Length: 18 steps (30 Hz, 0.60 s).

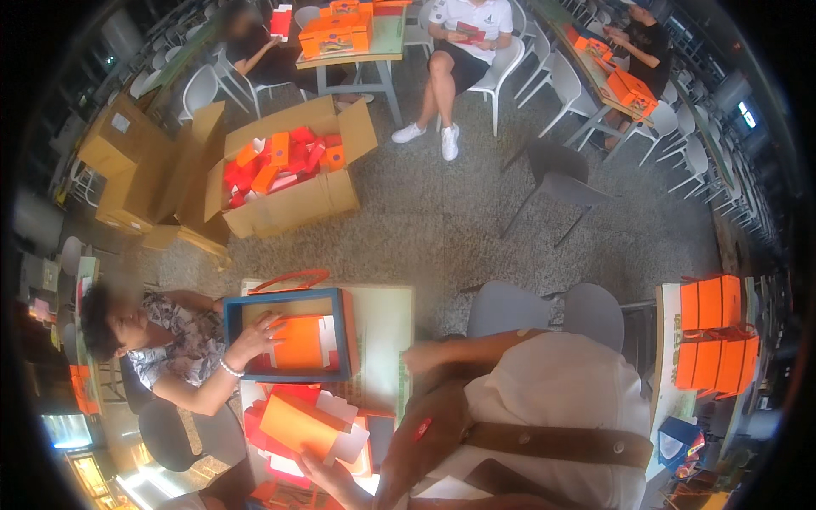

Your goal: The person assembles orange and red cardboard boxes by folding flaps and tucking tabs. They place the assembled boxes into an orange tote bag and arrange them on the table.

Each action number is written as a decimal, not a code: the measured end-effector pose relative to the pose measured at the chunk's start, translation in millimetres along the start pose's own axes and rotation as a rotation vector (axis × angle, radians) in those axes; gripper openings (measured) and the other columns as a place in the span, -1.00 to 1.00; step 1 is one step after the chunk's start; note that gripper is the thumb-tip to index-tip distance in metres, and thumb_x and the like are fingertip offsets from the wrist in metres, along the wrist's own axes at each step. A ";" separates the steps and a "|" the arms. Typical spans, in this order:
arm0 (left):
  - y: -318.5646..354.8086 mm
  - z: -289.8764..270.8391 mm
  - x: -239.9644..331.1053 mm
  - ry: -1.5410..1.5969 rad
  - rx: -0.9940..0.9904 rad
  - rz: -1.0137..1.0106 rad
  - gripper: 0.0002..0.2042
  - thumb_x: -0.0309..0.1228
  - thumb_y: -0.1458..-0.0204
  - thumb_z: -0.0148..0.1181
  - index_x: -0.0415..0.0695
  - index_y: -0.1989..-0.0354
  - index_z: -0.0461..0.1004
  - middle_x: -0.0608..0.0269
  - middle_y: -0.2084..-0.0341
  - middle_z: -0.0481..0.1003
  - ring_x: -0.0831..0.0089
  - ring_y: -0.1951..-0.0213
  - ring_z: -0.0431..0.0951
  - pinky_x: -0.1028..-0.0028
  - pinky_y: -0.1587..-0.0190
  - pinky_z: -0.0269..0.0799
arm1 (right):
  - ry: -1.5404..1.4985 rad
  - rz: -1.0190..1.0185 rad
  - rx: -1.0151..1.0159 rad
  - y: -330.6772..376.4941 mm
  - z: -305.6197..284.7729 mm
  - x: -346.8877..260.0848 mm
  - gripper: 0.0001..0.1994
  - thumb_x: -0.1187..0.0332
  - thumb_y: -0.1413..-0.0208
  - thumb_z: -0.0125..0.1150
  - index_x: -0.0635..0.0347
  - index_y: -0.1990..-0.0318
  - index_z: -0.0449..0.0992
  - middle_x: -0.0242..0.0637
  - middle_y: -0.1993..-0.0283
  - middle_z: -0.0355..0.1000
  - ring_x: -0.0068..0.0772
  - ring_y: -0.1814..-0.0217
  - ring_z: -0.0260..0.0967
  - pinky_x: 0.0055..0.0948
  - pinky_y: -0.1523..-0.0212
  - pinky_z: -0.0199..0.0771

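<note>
At the lower middle, my left hand (337,483) grips an orange and white cardboard box (302,425) with its white flaps standing out. More red, orange and white box pieces lie beneath and around it. My right hand (416,357) is at the table's right edge, blurred and closed like a fist; nothing shows in it. Beyond the held box stands a large orange box with a blue rim (348,327) and an orange strap. A smaller orange and white box (297,344) lies inside it, and a co-worker's hand with a bead bracelet reaches onto that.
Under the boxes is a pale table (382,310). A co-worker sits across at its left. Farther off, a big open carton (293,204) holds many red and orange boxes. Grey chairs (552,183) stand around. Orange boxes (712,336) are stacked on a right-hand table. Other people sit farther back.
</note>
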State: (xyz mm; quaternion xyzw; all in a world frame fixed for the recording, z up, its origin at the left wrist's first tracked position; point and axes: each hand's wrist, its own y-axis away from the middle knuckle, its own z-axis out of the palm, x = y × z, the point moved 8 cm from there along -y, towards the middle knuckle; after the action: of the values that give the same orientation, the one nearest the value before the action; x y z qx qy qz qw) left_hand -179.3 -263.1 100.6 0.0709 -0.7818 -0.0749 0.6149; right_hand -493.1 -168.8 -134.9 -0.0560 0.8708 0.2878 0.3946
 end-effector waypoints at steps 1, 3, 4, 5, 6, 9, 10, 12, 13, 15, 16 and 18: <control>2.6 3.6 -0.6 0.012 0.014 -0.022 -0.36 0.01 -0.21 0.05 -0.31 -0.25 0.26 0.02 -0.08 0.39 0.22 -0.08 0.41 0.26 -0.10 0.36 | -0.057 0.083 0.033 8.1 -30.0 0.5 -0.74 0.29 -0.07 0.06 0.35 0.41 0.53 0.11 0.38 0.50 0.15 0.34 0.49 0.04 0.32 0.43; 2.0 25.0 8.3 0.074 -0.001 -0.079 -0.36 0.01 -0.21 0.05 -0.31 -0.25 0.27 0.02 -0.07 0.39 0.22 -0.08 0.41 0.26 -0.10 0.35 | -0.158 0.095 0.198 26.0 -67.9 11.3 -0.75 0.32 -0.07 0.05 0.38 0.41 0.52 0.14 0.37 0.49 0.16 0.31 0.48 0.04 0.30 0.41; -0.4 35.0 14.5 0.119 -0.017 -0.109 -0.36 0.01 -0.20 0.06 -0.31 -0.25 0.27 0.02 -0.07 0.40 0.22 -0.08 0.41 0.26 -0.10 0.35 | -0.211 0.099 0.286 31.5 -81.3 16.5 -0.75 0.33 -0.07 0.05 0.39 0.41 0.52 0.15 0.36 0.49 0.17 0.30 0.48 0.04 0.29 0.40; -1.8 38.8 19.5 0.102 -0.020 -0.077 -0.37 0.00 -0.20 0.06 -0.30 -0.25 0.27 0.02 -0.07 0.40 0.21 -0.08 0.41 0.26 -0.10 0.35 | -0.215 0.120 0.281 29.0 -81.4 28.1 -0.76 0.34 -0.07 0.05 0.39 0.40 0.52 0.16 0.36 0.48 0.17 0.29 0.47 0.04 0.28 0.39; -2.6 42.0 22.7 0.085 -0.025 -0.046 -0.37 0.00 -0.20 0.07 -0.30 -0.25 0.27 0.01 -0.07 0.40 0.21 -0.08 0.41 0.26 -0.11 0.35 | -0.218 0.143 0.277 23.9 -77.2 45.6 -0.76 0.34 -0.07 0.05 0.39 0.39 0.53 0.17 0.35 0.48 0.17 0.29 0.47 0.04 0.27 0.38; -0.9 33.4 16.8 0.021 0.020 -0.009 -0.38 -0.04 -0.20 0.09 -0.30 -0.25 0.27 0.01 -0.09 0.39 0.20 -0.09 0.42 0.25 -0.12 0.37 | -0.179 0.124 0.278 14.6 -68.1 64.7 -0.75 0.33 -0.08 0.07 0.40 0.34 0.53 0.20 0.35 0.47 0.14 0.32 0.44 0.02 0.28 0.37; 4.1 21.9 15.2 0.000 0.048 -0.016 -0.41 -0.07 -0.21 0.09 -0.29 -0.25 0.27 0.02 -0.07 0.40 0.22 -0.08 0.42 0.27 -0.10 0.38 | -0.146 0.101 0.260 10.7 -63.3 59.2 -0.75 0.32 -0.09 0.07 0.40 0.34 0.53 0.20 0.36 0.47 0.12 0.33 0.43 0.02 0.29 0.37; 6.6 8.3 8.7 0.028 0.098 -0.022 -0.46 -0.14 -0.22 0.09 -0.28 -0.25 0.28 0.06 -0.05 0.42 0.26 -0.06 0.44 0.30 -0.08 0.40 | -0.166 0.127 0.132 13.1 -72.1 37.1 -0.75 0.32 -0.11 0.08 0.38 0.35 0.54 0.17 0.37 0.48 0.06 0.33 0.45 0.00 0.29 0.39; 12.8 -6.6 6.0 0.029 0.134 -0.028 -0.48 -0.17 -0.23 0.08 -0.27 -0.25 0.28 0.07 -0.04 0.42 0.29 -0.06 0.44 0.32 -0.07 0.41 | -0.100 0.148 0.070 18.1 -75.7 11.9 -0.77 0.33 -0.12 0.09 0.36 0.34 0.54 0.12 0.35 0.50 -0.02 0.30 0.47 -0.04 0.26 0.43; 14.7 -14.9 -1.7 0.073 0.187 -0.053 -0.52 -0.24 -0.24 0.08 -0.26 -0.25 0.29 0.11 -0.02 0.44 0.33 -0.04 0.45 0.35 -0.04 0.42 | -0.164 0.005 0.193 13.7 -58.9 25.4 -0.80 0.34 -0.18 0.13 0.32 0.25 0.53 -0.01 0.29 0.53 -0.14 0.25 0.48 -0.15 0.20 0.47; 14.0 -21.5 -5.1 0.120 0.218 -0.078 -0.54 -0.27 -0.25 0.08 -0.25 -0.24 0.29 0.13 -0.01 0.45 0.35 -0.03 0.46 0.37 -0.03 0.43 | -0.507 0.173 0.160 13.6 -44.2 39.9 -0.82 0.35 -0.25 0.11 0.29 0.18 0.51 -0.18 0.32 0.52 -0.24 0.26 0.46 -0.22 0.21 0.49; 25.5 -43.1 -19.9 0.283 0.337 -0.141 -0.58 -0.33 -0.26 0.07 -0.24 -0.24 0.29 0.16 0.01 0.47 0.39 -0.02 0.47 0.40 0.00 0.45 | -0.583 0.160 0.180 16.8 -68.9 5.7 -0.80 0.28 -0.32 0.09 0.24 0.13 0.49 -0.36 0.34 0.47 -0.51 0.34 0.41 -0.49 0.30 0.47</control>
State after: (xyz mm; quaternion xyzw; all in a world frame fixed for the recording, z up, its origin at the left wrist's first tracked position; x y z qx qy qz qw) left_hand -133.2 -235.4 96.9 0.2370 -0.6823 0.0245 0.6911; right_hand -547.6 -191.7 -95.2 0.1328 0.7445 0.2437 0.6072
